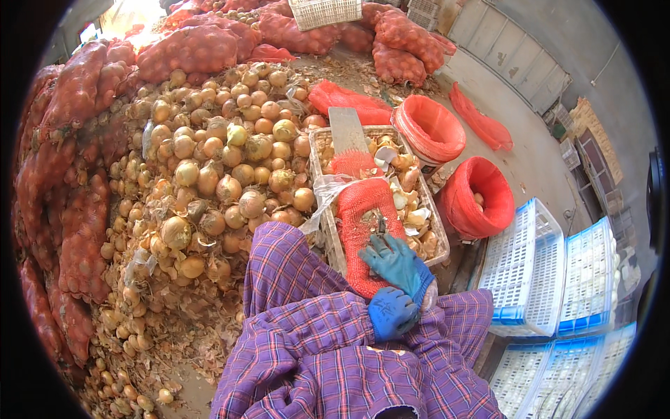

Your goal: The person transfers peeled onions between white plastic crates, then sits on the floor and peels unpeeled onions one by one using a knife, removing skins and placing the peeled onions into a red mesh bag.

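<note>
My right hand (392,264), in a teal coated glove, rests palm down on red mesh netting (366,201) wrapped around a board (347,127). Its fingers are spread, with nothing visible in them. Just beyond the fingertips, a small dark object (381,225) lies on the netting among skin scraps; I cannot tell what it is. Curled against my right wrist is my left hand (391,313), in a blue glove; its palm and anything in it are hidden. The board lies across a plastic crate (439,225) holding onion skins and peeled layers. Clear plastic film (328,191) is tied around the board.
A large heap of onions (230,157) spreads to my left, backed by filled red mesh sacks (86,230). Two buckets lined with red netting (430,128) (479,196) stand right of the crate. Blue-and-white plastic baskets (523,267) sit nearer on the right.
</note>
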The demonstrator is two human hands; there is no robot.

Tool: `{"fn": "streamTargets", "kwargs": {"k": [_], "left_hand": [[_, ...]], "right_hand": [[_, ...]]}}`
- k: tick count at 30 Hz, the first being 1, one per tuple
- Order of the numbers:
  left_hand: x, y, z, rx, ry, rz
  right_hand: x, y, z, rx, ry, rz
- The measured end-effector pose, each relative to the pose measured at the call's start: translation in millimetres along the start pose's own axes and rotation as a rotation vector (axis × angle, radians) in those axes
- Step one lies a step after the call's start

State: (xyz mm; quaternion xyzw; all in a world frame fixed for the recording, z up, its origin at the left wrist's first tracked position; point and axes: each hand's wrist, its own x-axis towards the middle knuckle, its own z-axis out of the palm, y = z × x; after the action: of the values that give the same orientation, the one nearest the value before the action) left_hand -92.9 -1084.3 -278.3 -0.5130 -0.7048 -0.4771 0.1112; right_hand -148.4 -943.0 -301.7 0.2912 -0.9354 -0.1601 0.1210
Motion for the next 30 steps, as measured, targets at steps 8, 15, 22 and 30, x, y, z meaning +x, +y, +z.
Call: {"fn": "streamTargets", "kwargs": {"k": [8,15,22,30], "left_hand": [[-0.4,4.2,2.1,-0.033,-0.013,0.034],[3.2,16.2,-4.9,-0.068,-0.056,0.039],[0.4,17.4,-2.3,-0.092,-0.024,0.038],[-11.0,16.0,5.4,-0.102,-0.056,0.097]], "right_hand": [[2.3,-10.8,-14.7,0.013,0.152,0.180],[-0.9,5.4,4.4,-0.495,0.043,-0.054],[6.5,-2.7,9.2,-3.078,-0.741,-0.918],[-0.7,-7.8,-33.4,-2.915,-0.575,-0.708]]}}
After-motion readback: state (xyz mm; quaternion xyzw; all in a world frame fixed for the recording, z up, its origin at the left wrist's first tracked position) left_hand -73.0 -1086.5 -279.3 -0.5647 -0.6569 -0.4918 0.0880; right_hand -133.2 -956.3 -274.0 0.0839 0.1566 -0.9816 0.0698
